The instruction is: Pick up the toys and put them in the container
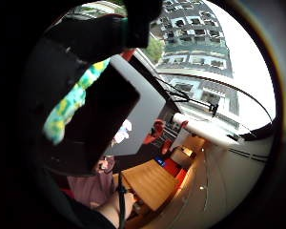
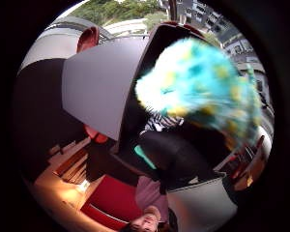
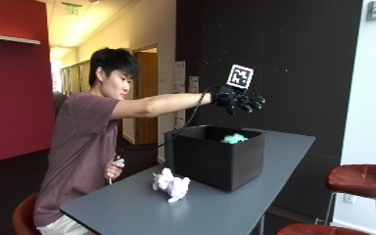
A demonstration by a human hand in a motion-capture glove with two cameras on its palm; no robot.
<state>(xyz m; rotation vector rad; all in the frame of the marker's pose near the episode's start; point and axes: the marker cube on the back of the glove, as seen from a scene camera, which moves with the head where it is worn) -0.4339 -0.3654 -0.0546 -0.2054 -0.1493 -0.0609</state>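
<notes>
teal toy (image 3: pixel 234 138) mostly hidden inside black container (image 3: pixel 215 157)

Daylight from the windows behind the fluffy turquoise-and-yellow plush toy (image 2: pixel 203 87) is very bright and glares white beside the buildings. That toy is blurred. The square black fabric box (image 3: pixel 217 156) throws a soft shadow on the grey counter (image 3: pixel 194 205). Both palm views curve strongly near their dark rims.

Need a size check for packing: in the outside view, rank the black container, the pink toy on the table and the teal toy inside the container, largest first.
1. Black container, by far the largest.
2. Pink toy on the table.
3. Teal toy, but only its top shows above the rim, so its rank against the pink toy is unsure.
</notes>
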